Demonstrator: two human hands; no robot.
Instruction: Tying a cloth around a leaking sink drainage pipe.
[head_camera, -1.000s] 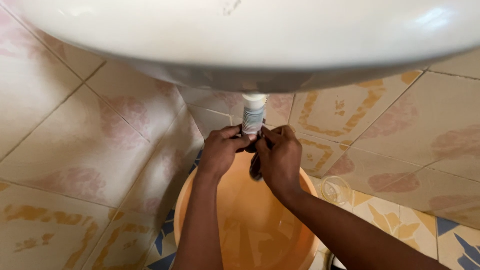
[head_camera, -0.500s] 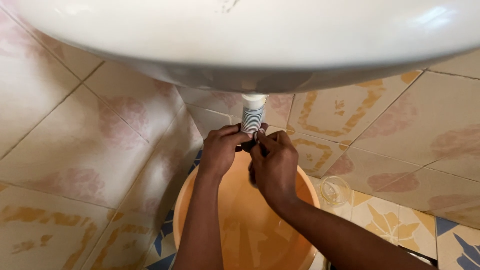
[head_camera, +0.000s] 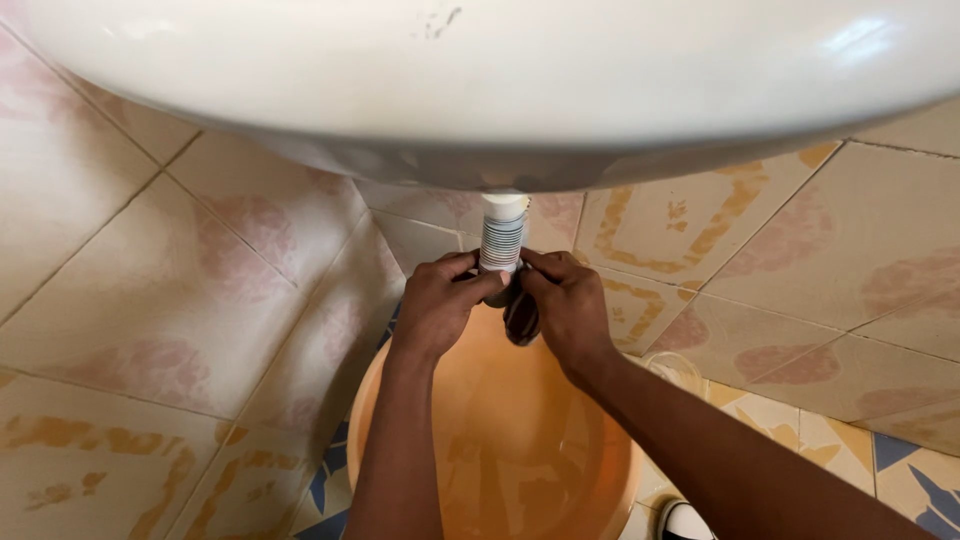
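While both hands were lower a second ago, the left hand (head_camera: 435, 305) and right hand (head_camera: 565, 300) now close around the ribbed white drain pipe (head_camera: 502, 238) beneath the basin (head_camera: 480, 90); an orange tub (head_camera: 500, 450) sits directly below them.

Glossy white ceramic basin (head_camera: 500, 80), ribbed white plastic drain pipe (head_camera: 502, 238), smooth orange plastic tub (head_camera: 520, 450), glazed wall tiles (head_camera: 160, 300).
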